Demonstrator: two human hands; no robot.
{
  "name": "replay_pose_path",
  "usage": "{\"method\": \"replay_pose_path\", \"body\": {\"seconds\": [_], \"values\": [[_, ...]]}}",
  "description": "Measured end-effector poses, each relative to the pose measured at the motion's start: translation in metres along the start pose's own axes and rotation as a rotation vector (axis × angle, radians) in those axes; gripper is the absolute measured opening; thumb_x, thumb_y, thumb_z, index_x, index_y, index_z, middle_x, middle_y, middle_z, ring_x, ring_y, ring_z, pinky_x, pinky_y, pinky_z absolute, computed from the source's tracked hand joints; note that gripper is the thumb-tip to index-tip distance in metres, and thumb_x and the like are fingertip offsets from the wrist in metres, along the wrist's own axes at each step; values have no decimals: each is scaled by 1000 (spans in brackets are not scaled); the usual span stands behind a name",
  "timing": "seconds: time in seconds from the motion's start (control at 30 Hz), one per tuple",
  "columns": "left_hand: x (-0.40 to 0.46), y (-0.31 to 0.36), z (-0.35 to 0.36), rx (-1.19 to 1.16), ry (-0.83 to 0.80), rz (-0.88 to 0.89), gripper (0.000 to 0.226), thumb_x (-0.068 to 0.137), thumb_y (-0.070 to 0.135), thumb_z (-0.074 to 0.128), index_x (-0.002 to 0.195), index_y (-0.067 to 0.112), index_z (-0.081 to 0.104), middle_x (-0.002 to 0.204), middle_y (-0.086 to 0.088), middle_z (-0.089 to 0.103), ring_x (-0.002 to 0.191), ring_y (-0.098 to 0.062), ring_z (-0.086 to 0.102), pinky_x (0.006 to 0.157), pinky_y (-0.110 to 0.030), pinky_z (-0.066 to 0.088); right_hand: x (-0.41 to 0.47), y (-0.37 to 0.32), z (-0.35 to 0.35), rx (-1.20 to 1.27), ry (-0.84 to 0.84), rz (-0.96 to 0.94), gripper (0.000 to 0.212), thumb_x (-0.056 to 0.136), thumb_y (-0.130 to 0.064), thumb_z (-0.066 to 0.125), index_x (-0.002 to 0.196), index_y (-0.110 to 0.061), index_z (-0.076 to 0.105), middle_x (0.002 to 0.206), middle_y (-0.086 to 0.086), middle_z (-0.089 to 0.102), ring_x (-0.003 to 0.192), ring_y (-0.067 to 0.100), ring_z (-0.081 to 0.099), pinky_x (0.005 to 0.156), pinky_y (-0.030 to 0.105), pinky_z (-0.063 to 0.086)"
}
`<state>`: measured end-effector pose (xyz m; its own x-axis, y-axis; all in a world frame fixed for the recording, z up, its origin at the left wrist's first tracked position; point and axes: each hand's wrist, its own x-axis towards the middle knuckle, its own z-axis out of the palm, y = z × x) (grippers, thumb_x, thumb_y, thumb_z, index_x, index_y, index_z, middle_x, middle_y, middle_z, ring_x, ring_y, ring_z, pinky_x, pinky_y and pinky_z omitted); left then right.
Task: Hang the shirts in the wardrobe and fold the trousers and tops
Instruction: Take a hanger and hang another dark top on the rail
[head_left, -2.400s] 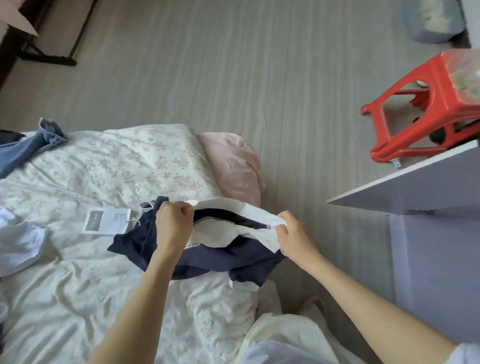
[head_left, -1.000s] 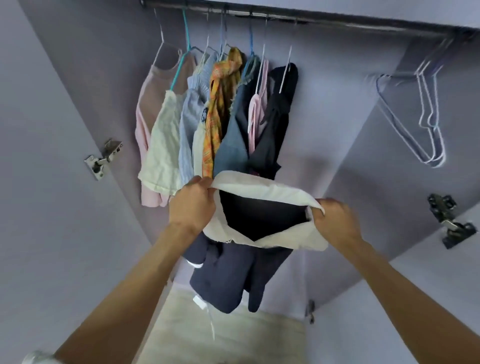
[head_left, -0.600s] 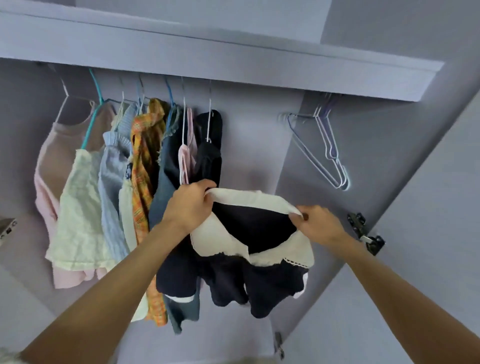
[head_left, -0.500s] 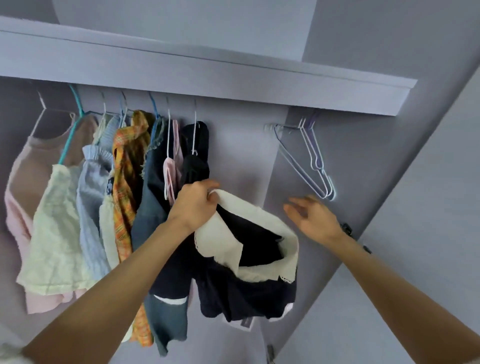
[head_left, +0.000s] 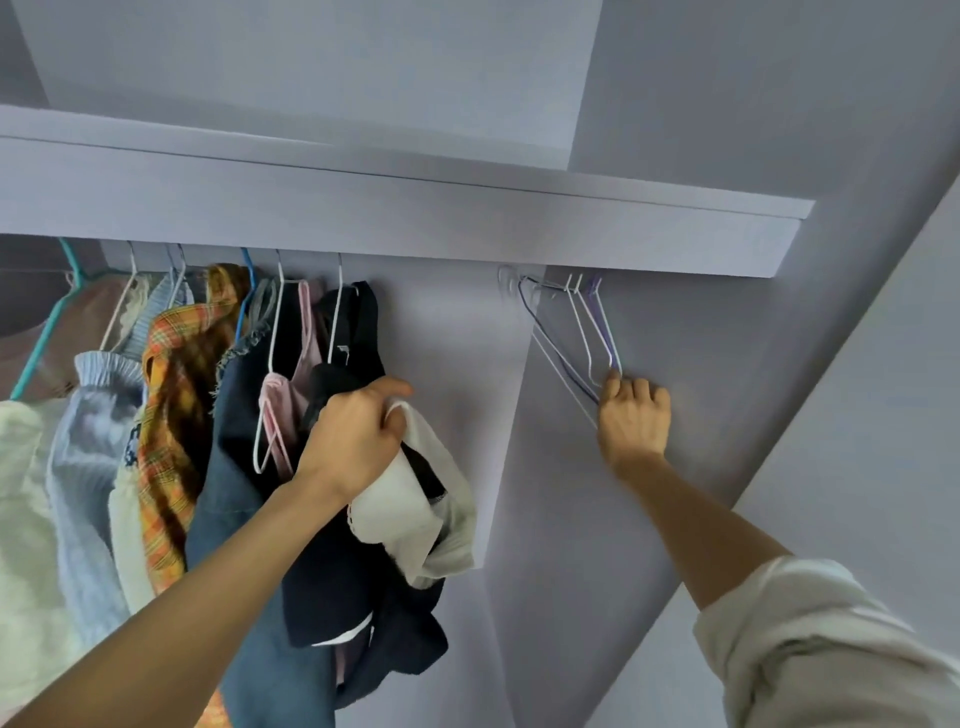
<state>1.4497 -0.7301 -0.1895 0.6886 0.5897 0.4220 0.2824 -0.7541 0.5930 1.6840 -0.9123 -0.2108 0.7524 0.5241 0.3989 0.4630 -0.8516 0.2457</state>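
Head view: navy shirt (head_left: 363, 587) with white collar hangs limp from my left hand (head_left: 353, 441), just right of the hung clothes (head_left: 171, 415). I judge it light and floppy; the collar is the best hold. Left fingers clamp the collar. Right hand (head_left: 634, 415), farther right, curls round the empty wire hangers (head_left: 587, 338).

We see the left hand (head_left: 358, 441) gripping a navy shirt with a white collar (head_left: 415, 514) in front of the hung clothes (head_left: 171, 415) at the wardrobe's (head_left: 467, 228) left end, while the right hand (head_left: 631, 415) grasps the empty wire hangers (head_left: 582, 338) near its right end.
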Motion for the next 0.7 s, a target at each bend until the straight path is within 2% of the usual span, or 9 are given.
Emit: {"method": "replay_pose_path", "body": {"seconds": [0.1, 0.23, 0.3, 0.37, 0.43, 0.57, 0.7], "values": [[-2, -1, -3, -3, 4, -18, 32, 88, 7, 52, 118, 16, 61, 46, 8, 43, 48, -6, 46, 60, -27, 39, 5, -7, 8, 96, -11, 48, 40, 89, -9, 36, 127, 2, 41, 115, 15, 60, 111, 29, 48, 92, 36, 30], [-3, -1, -6, -6, 4, -39, 31, 89, 8, 52, 118, 17, 61, 49, 8, 46, 51, -11, 47, 60, -29, 42, 7, -21, 12, 96, -30, 65, 58, 87, -13, 42, 141, -4, 24, 115, 10, 61, 114, 26, 50, 93, 34, 31], [-4, 0, -8, -4, 8, -45, 31, 89, 8, 52, 117, 17, 61, 49, 8, 46, 49, -8, 46, 58, -28, 40, 10, -30, 13, 161, -53, 84, 52, 86, -10, 42, 137, -4, 30, 112, 12, 64, 111, 27, 56, 93, 35, 34], [-5, 0, -9, 0, 12, -50, 31, 89, 8, 52, 117, 17, 61, 47, 8, 44, 48, -9, 46, 58, -29, 40, 10, -44, 9, 356, -72, 134, 31, 91, -12, 38, 120, -3, 48, 108, 18, 65, 104, 34, 61, 88, 38, 42], [-5, 2, -11, 11, -3, -47, 31, 89, 8, 51, 118, 16, 60, 48, 8, 43, 49, -11, 46, 59, -31, 43, 12, -58, 0, 551, -8, 189, 29, 97, -19, 35, 106, 0, 55, 103, 24, 65, 99, 40, 61, 80, 41, 46], [-9, 2, -15, 24, -15, -44, 31, 90, 9, 51, 119, 15, 61, 51, 8, 45, 55, -18, 47, 70, -38, 50, 9, -72, -21, 740, 129, 218, 34, 100, -22, 32, 106, 3, 56, 97, 27, 64, 93, 42, 61, 73, 42, 45], [-20, -1, -15, 0, 15, -33, 32, 90, 7, 51, 119, 12, 62, 47, 9, 42, 49, -13, 43, 64, -31, 46, -3, -73, -34, 950, 133, 235, 31, 99, -16, 34, 109, 0, 58, 100, 24, 65, 94, 40, 60, 72, 39, 42]]}}
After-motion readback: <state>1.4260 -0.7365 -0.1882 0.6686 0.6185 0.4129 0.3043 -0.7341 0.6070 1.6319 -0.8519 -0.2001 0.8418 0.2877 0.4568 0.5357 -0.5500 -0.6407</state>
